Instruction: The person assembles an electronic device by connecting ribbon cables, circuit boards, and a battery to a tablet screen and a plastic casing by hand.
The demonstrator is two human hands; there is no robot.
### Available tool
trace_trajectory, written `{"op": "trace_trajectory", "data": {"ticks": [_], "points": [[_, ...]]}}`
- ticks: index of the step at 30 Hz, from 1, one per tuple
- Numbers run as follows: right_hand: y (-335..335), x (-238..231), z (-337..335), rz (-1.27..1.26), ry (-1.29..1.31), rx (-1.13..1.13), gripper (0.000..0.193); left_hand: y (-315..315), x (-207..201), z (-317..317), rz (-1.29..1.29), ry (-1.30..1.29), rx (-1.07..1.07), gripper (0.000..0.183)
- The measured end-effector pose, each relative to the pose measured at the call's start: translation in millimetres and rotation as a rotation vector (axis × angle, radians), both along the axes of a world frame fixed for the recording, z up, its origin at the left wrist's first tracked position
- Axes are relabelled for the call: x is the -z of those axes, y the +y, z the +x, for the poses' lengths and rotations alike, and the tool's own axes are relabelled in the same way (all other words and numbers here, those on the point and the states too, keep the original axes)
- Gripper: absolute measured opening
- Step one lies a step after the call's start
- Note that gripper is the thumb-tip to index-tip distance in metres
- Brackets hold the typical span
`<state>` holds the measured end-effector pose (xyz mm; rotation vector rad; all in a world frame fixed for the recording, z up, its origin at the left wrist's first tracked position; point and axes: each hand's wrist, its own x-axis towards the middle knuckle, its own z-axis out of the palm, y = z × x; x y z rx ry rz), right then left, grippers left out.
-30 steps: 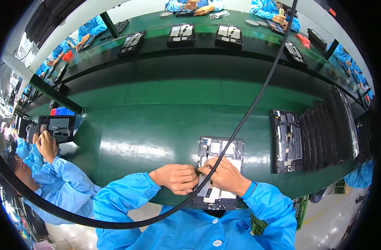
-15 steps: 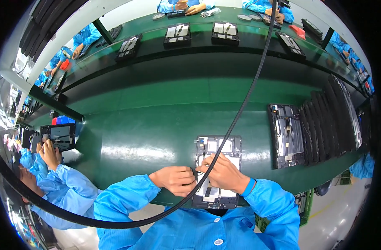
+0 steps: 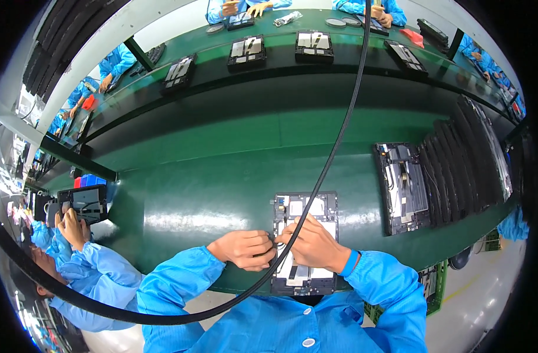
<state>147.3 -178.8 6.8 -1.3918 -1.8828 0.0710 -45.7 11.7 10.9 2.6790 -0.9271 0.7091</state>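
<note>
Your left hand (image 3: 244,250) curls and your right hand (image 3: 313,242) pinches at the uncovered tablet (image 3: 309,279), lower centre; what either holds, I cannot tell. Dark tablets (image 3: 457,176) stand packed together, right of frame.

Can't read any txt, nums or signs

Bright-blue smock (image 3: 251,329), long slvs (image 3: 181,279) w/ gathered cuffs (image 3: 214,262), white rnd btns (image 3: 308,342); blue R-wrist band (image 3: 351,263)
</note>
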Motion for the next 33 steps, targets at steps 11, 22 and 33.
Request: {"op": "trace_trajectory", "data": {"ticks": [11,22,33], "points": [[-1,-2,-1,-0.011,0.034,0.02,0.036,-1,-2,-1,-0.021,0.04,-0.036,0.03],[28,-25,17,-0.4,0.42,-0.037,0.014,6,2,13,-0.063,0.013,0.085,0.03],[25,-15,17,-0.328,0.469,0.027,0.02,6,0,9,-0.049,0.045,0.003,0.035]]}}
